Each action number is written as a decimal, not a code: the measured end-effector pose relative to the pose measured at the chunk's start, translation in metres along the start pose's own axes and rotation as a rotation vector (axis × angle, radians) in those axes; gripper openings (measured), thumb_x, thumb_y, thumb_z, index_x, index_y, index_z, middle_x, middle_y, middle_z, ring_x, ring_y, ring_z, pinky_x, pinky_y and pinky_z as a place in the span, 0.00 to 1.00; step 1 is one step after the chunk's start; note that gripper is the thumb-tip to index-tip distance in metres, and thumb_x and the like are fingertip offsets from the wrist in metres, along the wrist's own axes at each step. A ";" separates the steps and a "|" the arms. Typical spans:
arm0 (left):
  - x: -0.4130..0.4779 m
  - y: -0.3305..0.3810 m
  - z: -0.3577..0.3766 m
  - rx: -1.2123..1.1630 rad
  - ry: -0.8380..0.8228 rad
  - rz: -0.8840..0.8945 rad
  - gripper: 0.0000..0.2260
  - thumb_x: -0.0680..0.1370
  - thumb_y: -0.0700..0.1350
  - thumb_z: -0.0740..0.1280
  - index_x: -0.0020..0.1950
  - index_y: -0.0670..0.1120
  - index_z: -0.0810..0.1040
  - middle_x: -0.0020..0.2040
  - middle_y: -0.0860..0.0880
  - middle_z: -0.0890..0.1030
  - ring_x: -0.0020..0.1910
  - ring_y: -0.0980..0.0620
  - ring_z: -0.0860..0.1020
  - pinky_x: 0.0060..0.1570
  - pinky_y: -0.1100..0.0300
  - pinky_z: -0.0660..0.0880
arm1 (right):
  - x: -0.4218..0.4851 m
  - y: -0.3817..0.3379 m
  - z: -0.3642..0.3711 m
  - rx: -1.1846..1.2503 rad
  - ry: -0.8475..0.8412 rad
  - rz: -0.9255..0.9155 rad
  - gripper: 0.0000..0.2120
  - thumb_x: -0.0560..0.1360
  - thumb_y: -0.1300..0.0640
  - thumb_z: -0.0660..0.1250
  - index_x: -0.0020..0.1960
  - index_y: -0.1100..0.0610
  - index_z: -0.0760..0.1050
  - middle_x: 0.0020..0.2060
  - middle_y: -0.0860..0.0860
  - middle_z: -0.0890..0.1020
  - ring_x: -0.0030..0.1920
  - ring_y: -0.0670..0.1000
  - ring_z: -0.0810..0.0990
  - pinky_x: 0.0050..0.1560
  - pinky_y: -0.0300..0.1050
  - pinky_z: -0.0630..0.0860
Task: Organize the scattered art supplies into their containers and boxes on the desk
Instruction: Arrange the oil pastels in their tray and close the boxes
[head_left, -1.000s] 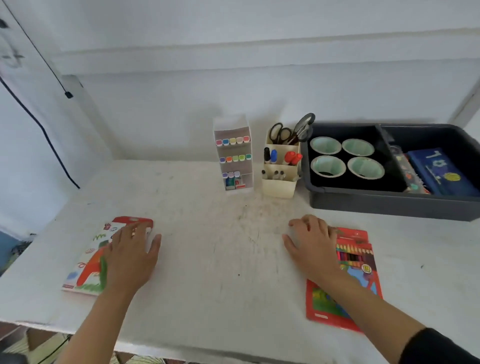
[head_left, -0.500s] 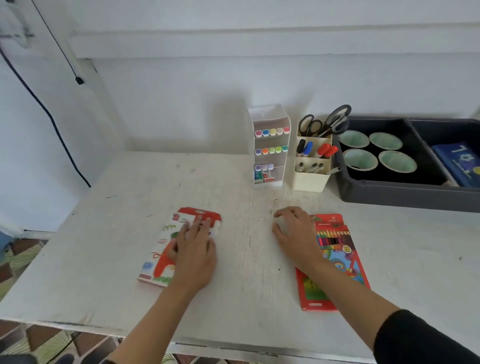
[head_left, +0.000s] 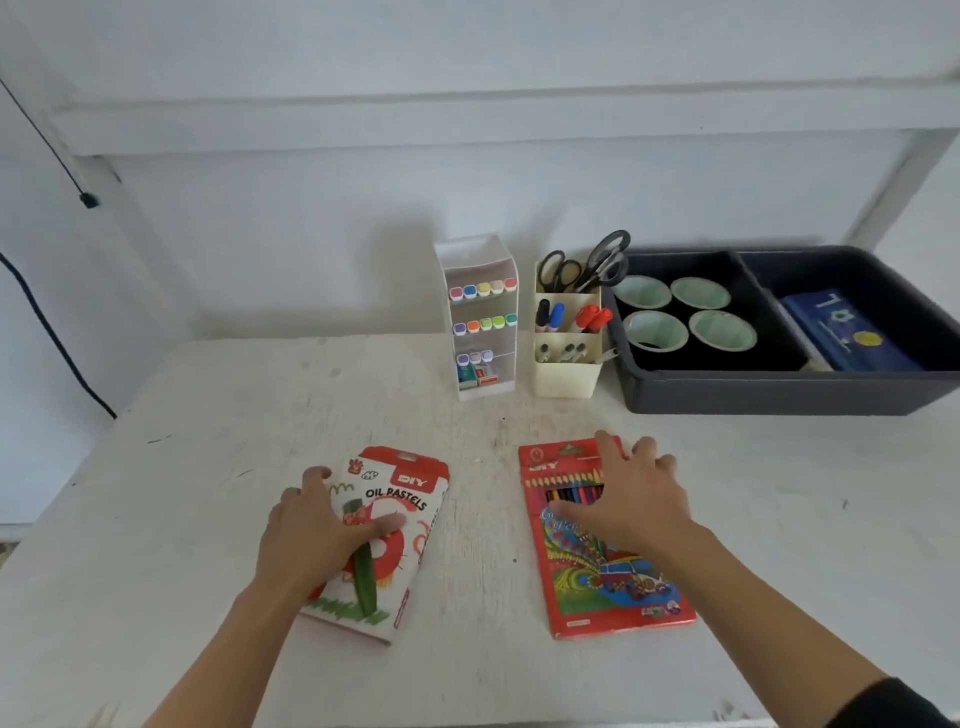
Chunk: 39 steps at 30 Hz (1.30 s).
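Observation:
A white and red oil pastels box (head_left: 410, 499) lies flat on the white desk (head_left: 208, 467), front centre-left. My left hand (head_left: 311, 535) grips its left edge, thumb across the top. To the right lies a red coloured pencil box (head_left: 608, 577). My right hand (head_left: 634, 504) rests flat on its upper part, fingers spread past the right edge. A white tiered marker rack (head_left: 480, 317) and a cream pen holder (head_left: 566, 374) with scissors and markers stand at the back.
A black tray (head_left: 753, 395) sits at the back right, holding several pale green cups (head_left: 722, 330) and a blue box (head_left: 847, 332). A black cable (head_left: 52, 332) hangs down the wall at the left. The desk's front edge is close to my arms.
My left hand has slid the oil pastels box rightwards toward the centre. My right hand has shifted from the pencil box's left side onto its top. The view has swung left.

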<state>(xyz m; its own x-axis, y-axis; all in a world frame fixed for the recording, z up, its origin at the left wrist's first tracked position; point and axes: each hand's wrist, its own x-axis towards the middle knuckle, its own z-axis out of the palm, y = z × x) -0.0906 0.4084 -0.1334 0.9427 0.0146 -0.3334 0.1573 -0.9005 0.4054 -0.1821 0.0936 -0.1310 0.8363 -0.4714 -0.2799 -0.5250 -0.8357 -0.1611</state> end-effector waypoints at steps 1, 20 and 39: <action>0.000 0.004 0.002 -0.035 -0.017 0.014 0.55 0.50 0.81 0.70 0.67 0.50 0.67 0.55 0.49 0.80 0.52 0.48 0.81 0.50 0.49 0.81 | 0.000 0.003 -0.001 0.021 -0.007 0.011 0.51 0.62 0.22 0.67 0.75 0.46 0.53 0.66 0.56 0.66 0.67 0.61 0.67 0.58 0.58 0.75; -0.023 0.102 0.035 -0.949 -0.270 0.131 0.14 0.79 0.58 0.66 0.60 0.53 0.77 0.47 0.49 0.88 0.42 0.43 0.87 0.46 0.43 0.84 | 0.002 0.053 -0.021 1.406 -0.173 0.121 0.14 0.76 0.61 0.72 0.60 0.63 0.76 0.49 0.59 0.86 0.47 0.59 0.87 0.48 0.56 0.84; -0.094 0.321 0.076 -1.040 -0.325 0.393 0.15 0.78 0.56 0.69 0.61 0.55 0.69 0.49 0.53 0.86 0.40 0.52 0.87 0.35 0.54 0.83 | -0.004 0.138 -0.138 1.586 0.166 -0.045 0.16 0.81 0.45 0.64 0.60 0.56 0.77 0.50 0.55 0.86 0.50 0.59 0.86 0.55 0.58 0.82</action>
<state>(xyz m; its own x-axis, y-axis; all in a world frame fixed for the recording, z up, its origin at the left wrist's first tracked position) -0.1514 0.0854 -0.0363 0.8840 -0.4353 -0.1707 0.1784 -0.0235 0.9837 -0.2368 -0.0587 -0.0219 0.8066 -0.5681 -0.1631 -0.0369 0.2270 -0.9732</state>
